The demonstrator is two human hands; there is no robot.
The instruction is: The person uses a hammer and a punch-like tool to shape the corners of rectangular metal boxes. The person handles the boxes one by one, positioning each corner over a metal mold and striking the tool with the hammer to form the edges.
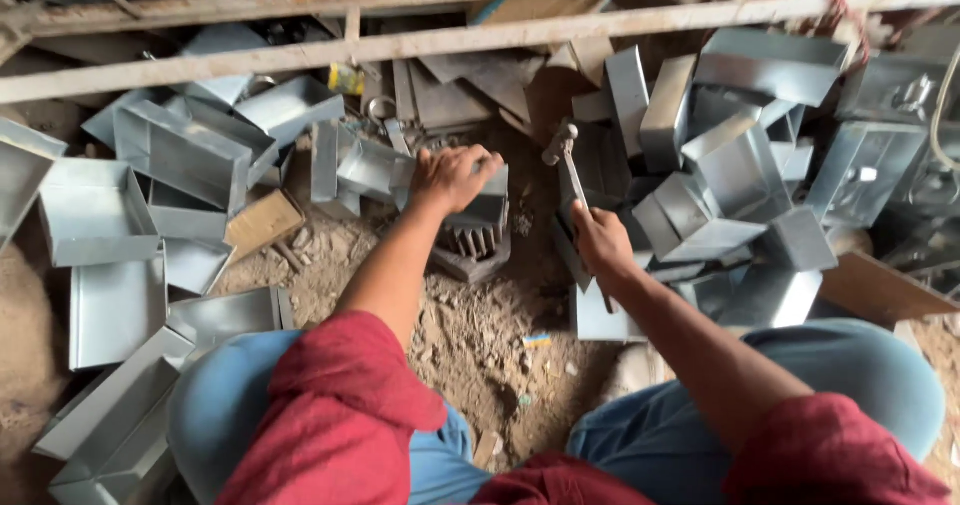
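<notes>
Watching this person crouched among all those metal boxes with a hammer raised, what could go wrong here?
The left hand presses down on the sheet-metal box on the ridged block, right where the hammer in the right hand seems aimed, so a stray blow could hit fingers. Both hands are bare, and the folded boxes' edges look sharp enough to cut. The box might also slip off the block when struck.

The ground is bare brown dirt with small stones. Bent grey metal boxes lie in a heap on the left. More metal boxes are piled on the right. A flat wooden board lies on the dirt by the left heap. A dark toothed metal block sits in the middle.
</notes>
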